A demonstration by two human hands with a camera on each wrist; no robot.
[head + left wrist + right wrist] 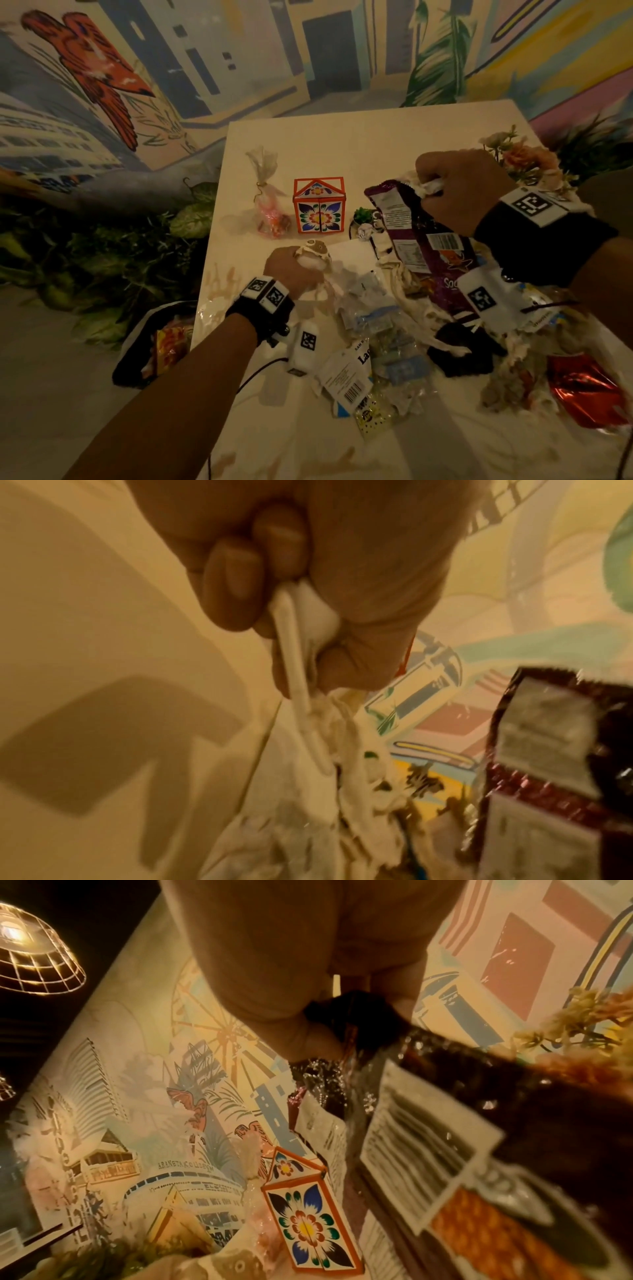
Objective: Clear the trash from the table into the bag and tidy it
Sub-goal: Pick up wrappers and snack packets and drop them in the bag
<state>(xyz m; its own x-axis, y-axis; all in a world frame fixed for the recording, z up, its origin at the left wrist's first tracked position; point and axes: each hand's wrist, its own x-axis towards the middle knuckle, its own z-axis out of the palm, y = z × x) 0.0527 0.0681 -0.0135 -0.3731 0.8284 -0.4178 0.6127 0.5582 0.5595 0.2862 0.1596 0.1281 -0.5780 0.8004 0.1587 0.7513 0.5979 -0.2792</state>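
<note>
right hand (452,192) hides purple chip bag (418,240) top edge | left hand (291,270) wad: blurred | red wrapper (589,390): cropped

The worktop (359,144) is carrying a flowered box (319,205), a tied sweet bag (269,202); crumpled wrappers (376,346) are sprawling nearside.

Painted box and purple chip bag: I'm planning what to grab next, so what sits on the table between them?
In the head view, a small green plant and a crumpled paper ball sit between the painted box and purple chip bag.

wall mural (212,61) | grey floor (41,359) | lit wire lamp (34,953)
</note>
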